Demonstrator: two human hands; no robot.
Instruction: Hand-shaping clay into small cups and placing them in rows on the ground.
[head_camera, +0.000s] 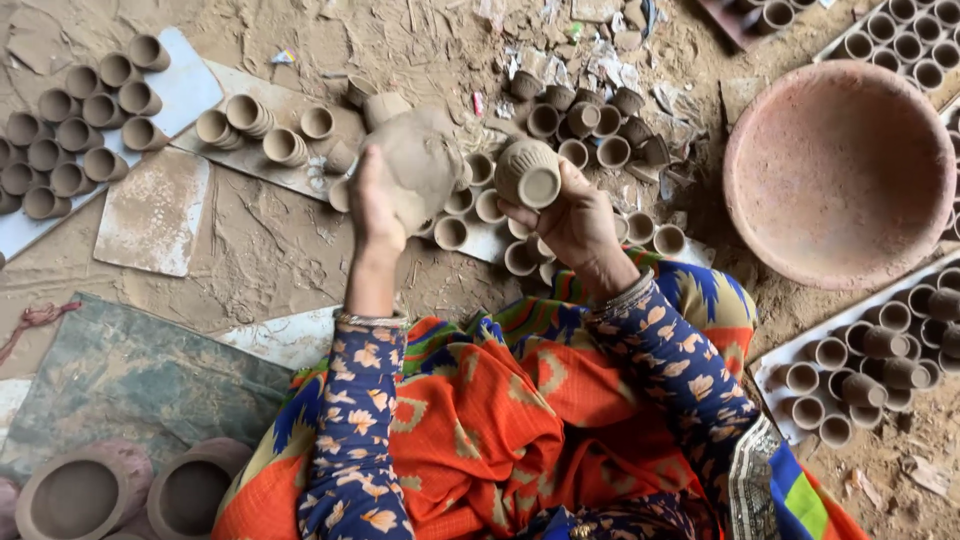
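A ribbed cup (527, 172) is pinched in the right hand (572, 222), a clay lump (420, 160) is gripped in the left hand (375, 205), above many finished cups (85, 130) laid on the floor (270, 250).
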